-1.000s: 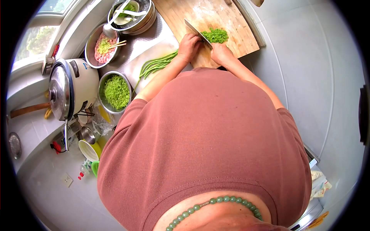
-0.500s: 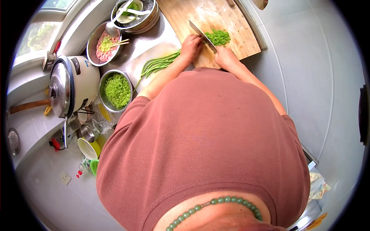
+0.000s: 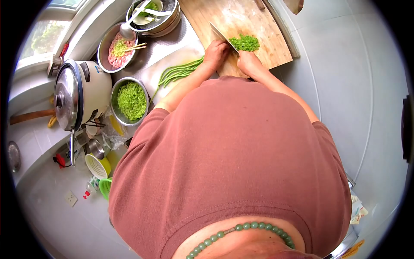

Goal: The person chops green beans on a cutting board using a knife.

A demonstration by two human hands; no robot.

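My right hand [image 3: 249, 62] is closed around the handle of a kitchen knife [image 3: 219, 33], whose blade slants up and to the left over the wooden cutting board [image 3: 215, 13]. Close to the blade's left side, my left hand [image 3: 215, 52] has its fingers curled over a bundle of long green beans [image 3: 179, 72]. The beans trail back beneath my left wrist onto the counter. Finely chopped green beans [image 3: 245, 42] lie in a small heap on the board, just right of the blade. The bean ends under my left fingers are hidden.
Left of the board stand a metal bowl of chopped greens [image 3: 131, 101], a metal bowl of minced meat [image 3: 116, 55] with chopsticks, and stacked bowls [image 3: 166, 26] with a ladle [image 3: 127, 31]. A lidded cooker [image 3: 92, 93] stands farther left. Yellow and green baskets [image 3: 98, 166] sit lower.
The knife has shifted slightly left and its blade looks more upright and narrower. My right hand has moved a little left and down; my left hand keeps hold of the beans.
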